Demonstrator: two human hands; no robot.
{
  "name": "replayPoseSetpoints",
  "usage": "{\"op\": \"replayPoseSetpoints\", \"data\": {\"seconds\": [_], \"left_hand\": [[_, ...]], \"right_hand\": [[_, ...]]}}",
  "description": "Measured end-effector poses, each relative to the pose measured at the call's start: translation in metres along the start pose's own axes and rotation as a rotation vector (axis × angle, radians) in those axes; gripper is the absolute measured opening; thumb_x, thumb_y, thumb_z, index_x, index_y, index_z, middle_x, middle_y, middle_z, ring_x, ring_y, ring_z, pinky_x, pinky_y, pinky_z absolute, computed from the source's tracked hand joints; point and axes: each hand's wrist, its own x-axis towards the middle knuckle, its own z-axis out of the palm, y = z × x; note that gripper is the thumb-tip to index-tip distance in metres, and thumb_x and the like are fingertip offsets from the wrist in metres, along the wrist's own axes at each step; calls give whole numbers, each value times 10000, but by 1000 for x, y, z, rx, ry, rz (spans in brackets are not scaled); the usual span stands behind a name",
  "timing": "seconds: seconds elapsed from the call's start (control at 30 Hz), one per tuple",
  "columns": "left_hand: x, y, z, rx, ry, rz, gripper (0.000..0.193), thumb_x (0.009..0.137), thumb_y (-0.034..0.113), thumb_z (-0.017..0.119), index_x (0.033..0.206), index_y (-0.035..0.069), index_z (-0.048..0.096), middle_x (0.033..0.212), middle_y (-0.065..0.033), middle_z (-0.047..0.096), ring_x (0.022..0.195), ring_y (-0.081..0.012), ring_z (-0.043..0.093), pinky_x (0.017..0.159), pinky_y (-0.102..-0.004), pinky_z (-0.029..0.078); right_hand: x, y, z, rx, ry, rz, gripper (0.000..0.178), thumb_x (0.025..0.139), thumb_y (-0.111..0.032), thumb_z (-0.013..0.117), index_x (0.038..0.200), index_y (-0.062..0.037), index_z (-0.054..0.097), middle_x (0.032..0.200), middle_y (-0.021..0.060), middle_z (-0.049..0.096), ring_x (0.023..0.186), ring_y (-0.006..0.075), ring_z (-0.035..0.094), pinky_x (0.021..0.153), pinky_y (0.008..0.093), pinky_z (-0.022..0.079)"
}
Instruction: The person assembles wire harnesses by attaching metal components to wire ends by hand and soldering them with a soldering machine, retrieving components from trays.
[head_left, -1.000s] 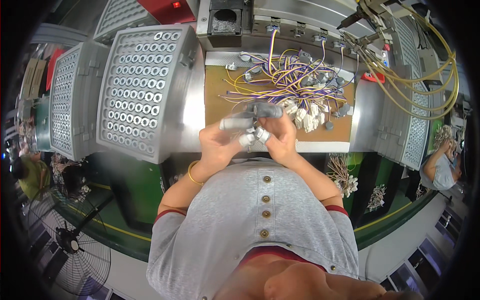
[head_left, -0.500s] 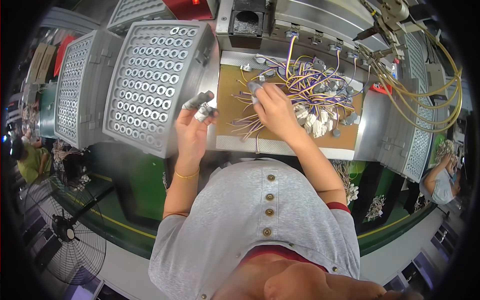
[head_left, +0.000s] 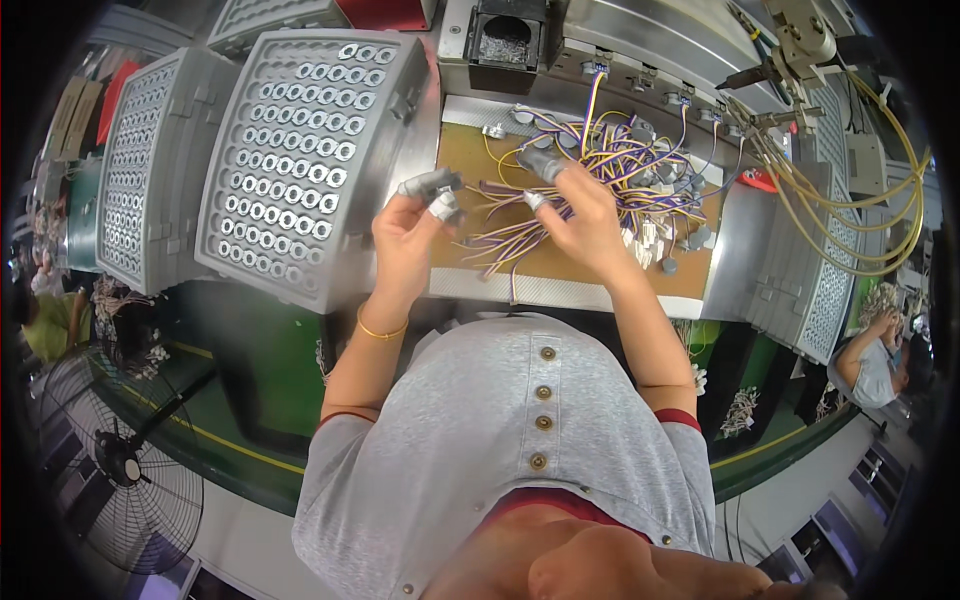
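Note:
A heap of yellow, white and purple wires (head_left: 640, 165) lies on a brown work board (head_left: 465, 150), with small round grey parts and white connectors (head_left: 648, 240) on its ends. My right hand (head_left: 590, 222) is over the left side of the heap, its thumb and forefinger apart and nothing plainly between them. Grey covers wrap the fingertips of both hands. At the board's left edge is my left hand (head_left: 402, 240), thumb and forefinger close together. Something small and dark shows at those fingertips, too blurred to name.
Grey trays (head_left: 215, 200) holding rows of round metal parts stand at the left, with another tray (head_left: 815, 290) at the right. Behind the board are a black box (head_left: 507, 45) and a metal fixture (head_left: 650, 85) with wires attached. Yellow tubes (head_left: 890, 230) loop at the right.
My left hand has moved right, toward the wires. My right hand has shifted slightly right and down, its thumb and forefinger now visibly spread.

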Motion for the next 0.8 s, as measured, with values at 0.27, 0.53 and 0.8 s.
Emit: {"op": "replayPoseSetpoints", "data": {"seconds": [0.27,0.53,0.8], "left_hand": [[-6,0,-12,58,86,38,275,804,16,551,1076,-22,525,960,-83,605,719,-110,576,572,-198,452],[-14,-9,-18,97,112,0,271,800,9,550,1069,-23,531,959,-84,607,728,-101,570,570,-207,451],[-20,3,-11,162,89,53,242,802,8,544,1042,-29,548,937,-69,604,733,-87,564,586,-201,445]], "right_hand": [[-11,17,20,-225,-330,-212,165,617,0,588,748,-19,489,733,110,489,724,275,522,636,370,434],[-36,18,-2,-231,-457,-309,216,574,-3,604,771,-18,517,710,99,505,746,247,533,662,340,446],[-25,1,-23,190,-247,34,197,633,17,586,828,-5,601,699,91,573,600,197,546,555,285,436]]}}
